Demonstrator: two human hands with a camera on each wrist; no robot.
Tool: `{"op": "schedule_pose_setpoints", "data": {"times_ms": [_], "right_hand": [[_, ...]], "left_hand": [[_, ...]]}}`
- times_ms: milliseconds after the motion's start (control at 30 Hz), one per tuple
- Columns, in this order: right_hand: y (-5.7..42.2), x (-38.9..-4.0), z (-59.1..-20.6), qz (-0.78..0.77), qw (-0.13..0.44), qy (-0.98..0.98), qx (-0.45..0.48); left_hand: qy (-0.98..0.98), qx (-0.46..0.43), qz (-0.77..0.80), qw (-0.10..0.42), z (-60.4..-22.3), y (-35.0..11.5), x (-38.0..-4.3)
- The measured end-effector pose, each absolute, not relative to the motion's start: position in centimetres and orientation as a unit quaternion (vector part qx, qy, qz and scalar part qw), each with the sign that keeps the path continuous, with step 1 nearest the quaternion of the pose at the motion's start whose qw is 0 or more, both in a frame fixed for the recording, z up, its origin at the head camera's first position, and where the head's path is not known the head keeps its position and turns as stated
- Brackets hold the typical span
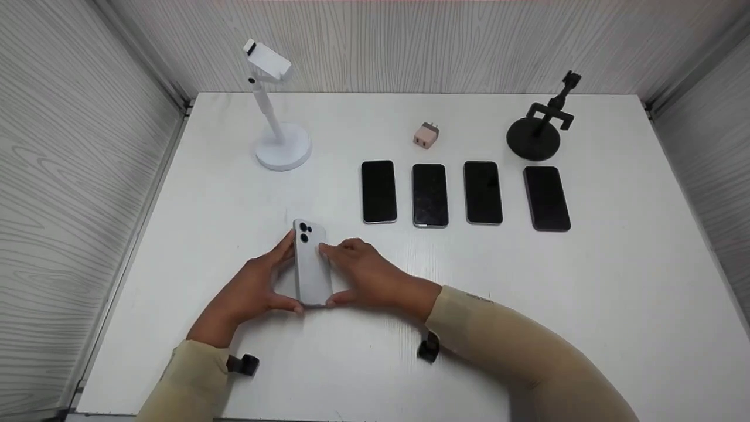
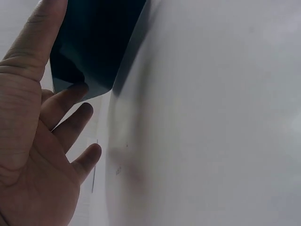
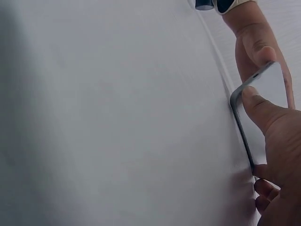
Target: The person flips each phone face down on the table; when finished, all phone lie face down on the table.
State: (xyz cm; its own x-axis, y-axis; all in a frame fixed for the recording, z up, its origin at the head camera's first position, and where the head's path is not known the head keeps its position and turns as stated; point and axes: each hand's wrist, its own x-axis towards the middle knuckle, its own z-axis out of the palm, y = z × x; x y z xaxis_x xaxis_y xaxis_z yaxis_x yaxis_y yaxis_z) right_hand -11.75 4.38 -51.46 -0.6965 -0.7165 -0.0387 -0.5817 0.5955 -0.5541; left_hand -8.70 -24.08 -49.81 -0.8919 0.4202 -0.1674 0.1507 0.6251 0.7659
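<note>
From my end, the left hand [image 1: 252,288] and right hand [image 1: 375,274] grip opposite sides of the white phone [image 1: 312,271] between them. Beyond the right, I see four dark phones [image 1: 430,196], then a pink charger [image 1: 425,136]; beyond the left, a white stand [image 1: 283,147].

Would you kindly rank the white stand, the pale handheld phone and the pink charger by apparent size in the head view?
1. White stand
2. Pale handheld phone
3. Pink charger
</note>
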Motion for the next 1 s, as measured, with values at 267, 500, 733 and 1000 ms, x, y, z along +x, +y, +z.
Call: {"op": "schedule_pose_setpoints", "data": {"times_ms": [267,500,733,1000], "right_hand": [[4.4,-11.6,-51.4,-0.248,0.124,0.893,-0.355],[4.3,-11.6,-51.4,-0.235,0.114,0.903,-0.34],[4.3,-11.7,-51.7,-0.227,0.108,0.907,-0.338],[3.5,-11.5,-51.7,-0.228,0.102,0.914,-0.32]], "left_hand": [[0.895,0.15,0.385,0.169,-50.2,-24.5,-8.7],[0.902,0.15,0.368,0.169,-50.0,-24.7,-8.9],[0.911,0.146,0.343,0.177,-49.9,-25.2,-9.0],[0.917,0.124,0.329,0.189,-49.5,-26.1,-9.0]]}}
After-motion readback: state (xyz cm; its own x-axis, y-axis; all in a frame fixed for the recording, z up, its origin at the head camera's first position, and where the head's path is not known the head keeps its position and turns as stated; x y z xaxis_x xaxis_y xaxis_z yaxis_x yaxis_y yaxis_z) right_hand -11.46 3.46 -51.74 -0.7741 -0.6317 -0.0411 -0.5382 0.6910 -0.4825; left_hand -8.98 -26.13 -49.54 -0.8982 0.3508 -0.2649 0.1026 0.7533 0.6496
